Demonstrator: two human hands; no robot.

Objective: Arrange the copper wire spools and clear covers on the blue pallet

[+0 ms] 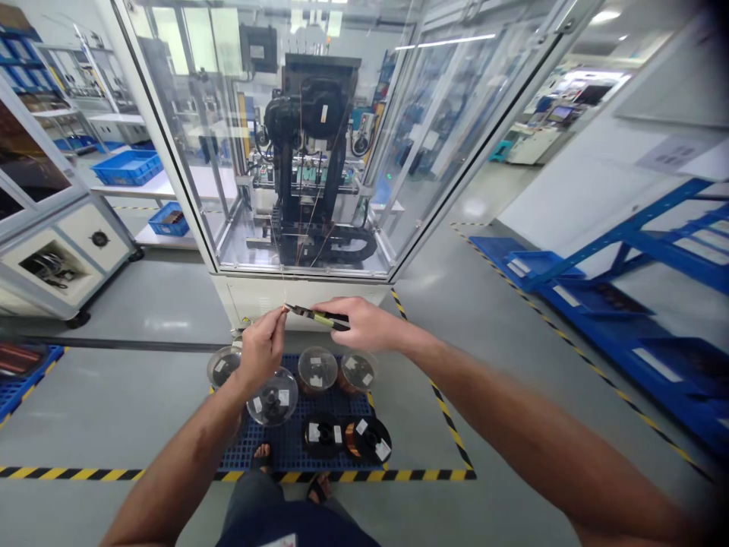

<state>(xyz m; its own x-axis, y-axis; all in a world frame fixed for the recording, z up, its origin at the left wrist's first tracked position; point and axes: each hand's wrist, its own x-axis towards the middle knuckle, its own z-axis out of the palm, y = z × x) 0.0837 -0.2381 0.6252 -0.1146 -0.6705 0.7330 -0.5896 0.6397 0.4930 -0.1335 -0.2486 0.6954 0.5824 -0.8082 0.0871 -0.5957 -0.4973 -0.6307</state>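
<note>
My left hand (pixel 263 343) is closed in a pinch on a thin wire (pixel 285 292), which runs up from the fingertips toward the machine enclosure. In my right hand (pixel 358 323) is a pair of pliers (pixel 319 316) with yellow-green and black handles. Their jaws point left and meet the wire at my left fingertips; whether the jaws are closed is too small to tell. Below my hands stand several wire spools: a clear-topped spool (pixel 272 396), another clear-topped one (pixel 317 369), and a black spool with copper wire (pixel 368 441).
A glazed machine enclosure (pixel 307 278) with dark machinery stands ahead. The spools rest on a blue plastic pallet (pixel 296 454) inside yellow-black floor tape (pixel 410 475). At the right is a blue rack (pixel 604 296); at the left, a white cabinet (pixel 102 258) on casters.
</note>
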